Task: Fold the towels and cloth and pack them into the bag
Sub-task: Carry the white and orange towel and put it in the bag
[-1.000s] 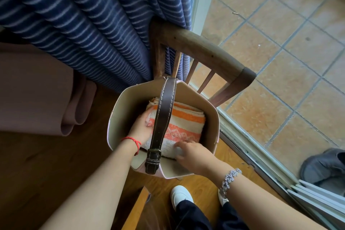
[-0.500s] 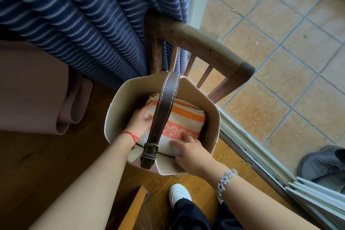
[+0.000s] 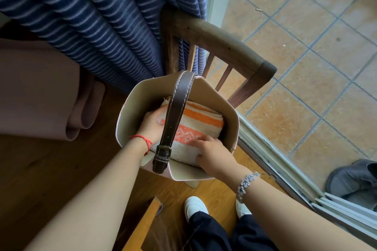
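Wooden floor (image 3: 51,159), blue striped curtain (image 3: 91,26) behind the bag (image 3: 146,91). Fingers (image 3: 199,141) of the right hand (image 3: 214,155) lay flat, close together, on the folded orange-striped towel (image 3: 200,122) inside the bag. The left hand (image 3: 152,126) touched the towel's left side; the bag's strap (image 3: 177,112) hid its fingers, so couldn't tell.

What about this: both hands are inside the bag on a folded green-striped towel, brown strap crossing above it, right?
Not quite: the head view shows the folded towel striped orange, not green. The left hand and right hand are inside the bag on it, brown strap crossing above.
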